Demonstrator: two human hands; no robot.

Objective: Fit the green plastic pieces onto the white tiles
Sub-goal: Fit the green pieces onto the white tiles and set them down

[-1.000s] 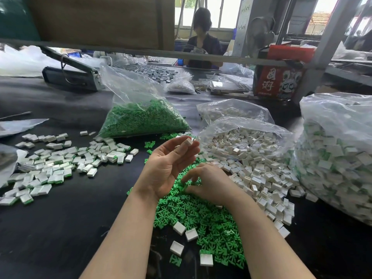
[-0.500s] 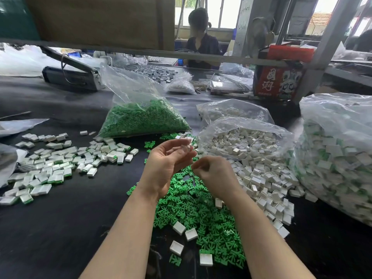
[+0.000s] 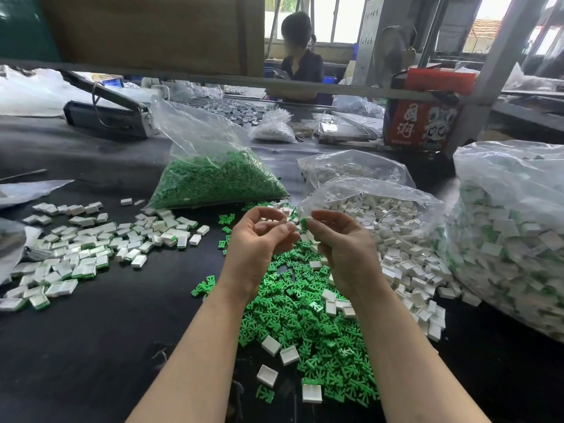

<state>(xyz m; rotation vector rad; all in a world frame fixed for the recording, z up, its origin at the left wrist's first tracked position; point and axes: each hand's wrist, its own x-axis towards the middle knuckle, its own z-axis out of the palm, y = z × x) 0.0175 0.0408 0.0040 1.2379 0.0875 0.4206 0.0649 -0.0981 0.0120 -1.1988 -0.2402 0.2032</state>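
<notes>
Black cloth covers the whole worktable [image 3: 91, 346], and it's pretty cluttered. Biggest thing is the huge clear bag of finished tiles [image 3: 515, 239] on the far right, white with green showing through. Next to it, right of centre, an open clear bag of white tiles [image 3: 387, 215] spills a heap down toward the near edge, with a smaller clear bag [image 3: 351, 169] just behind it. Centre and further back sits the bag of green pieces [image 3: 216, 184]. Loose green plastic pieces [image 3: 305, 325] are piled in the near middle, under and between the forearms, with a few stray white tiles [image 3: 289, 355] lying on top of them. Over on the left there's a spread of assembled tiles [image 3: 91, 242] with green edges. Far behind, a grey metal tool [image 3: 106, 114], a red printed box [image 3: 424, 117], and another person sitting [image 3: 300, 56] by the windows. Now the hands, both raised above the green pile, close together but not touching. Left hand [image 3: 259, 242] has its fingers curled, pinching a white tile [image 3: 279, 222] at the fingertips, though it's a bit blurry. Right hand [image 3: 341, 242] is curled too, pinching 1 small green piece [image 3: 304, 223] between thumb and forefinger, just beside that tile.
</notes>
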